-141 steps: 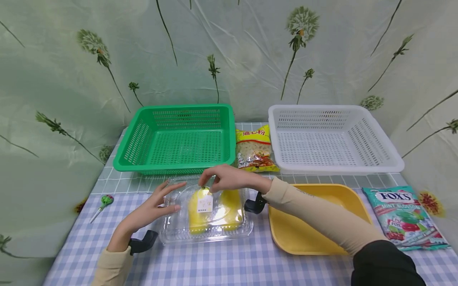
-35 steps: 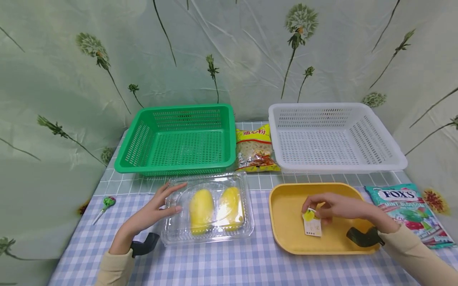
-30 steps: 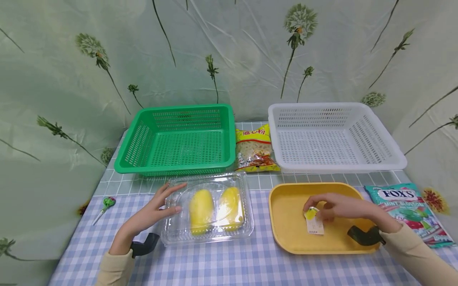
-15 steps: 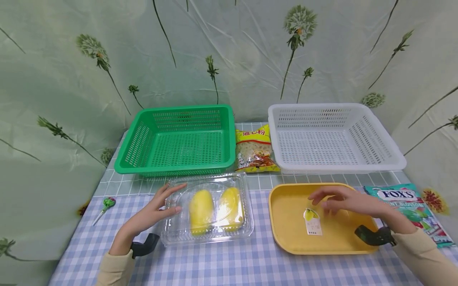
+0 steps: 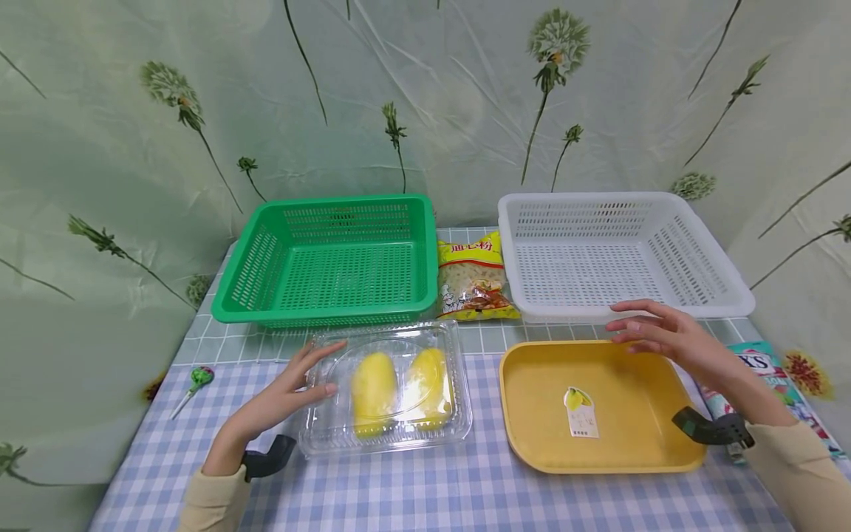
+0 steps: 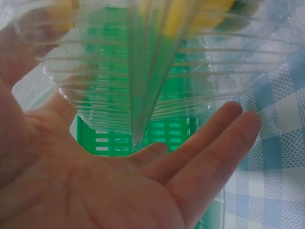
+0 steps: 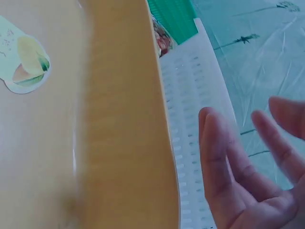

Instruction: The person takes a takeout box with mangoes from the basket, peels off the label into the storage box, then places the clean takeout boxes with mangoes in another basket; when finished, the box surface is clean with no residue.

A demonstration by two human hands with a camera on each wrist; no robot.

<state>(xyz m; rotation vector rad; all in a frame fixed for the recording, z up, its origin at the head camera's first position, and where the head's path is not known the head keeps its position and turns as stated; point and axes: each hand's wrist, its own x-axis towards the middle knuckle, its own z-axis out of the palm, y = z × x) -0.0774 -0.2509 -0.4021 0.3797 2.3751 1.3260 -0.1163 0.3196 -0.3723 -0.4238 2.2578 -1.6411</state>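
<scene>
A clear plastic clamshell box (image 5: 332, 428) with two yellow mangoes (image 5: 374, 391) inside stands left of centre. My left hand (image 5: 286, 388) rests against its left side, fingers spread and straight; the left wrist view shows the palm right beside the ribbed box wall (image 6: 109, 95). My right hand (image 5: 671, 340) hovers over the back right rim of the yellow tray (image 5: 538, 451), fingers loosely bent with nothing between them. A small white label with a mango picture (image 5: 581, 417) lies flat in the tray, and the right wrist view also catches this label (image 7: 28, 62).
Behind stand a green basket (image 5: 326, 314) and a white basket (image 5: 631, 314), with a yellow pasta bag (image 5: 473, 277) between them. A lollipop (image 5: 196, 384) lies at the left. My right forearm partly covers a FOX'S candy bag (image 5: 764, 362) at the right.
My right hand took the label from the box top to the yellow tray, let go of it there, then rose back and to the right. The left hand stays at the box.
</scene>
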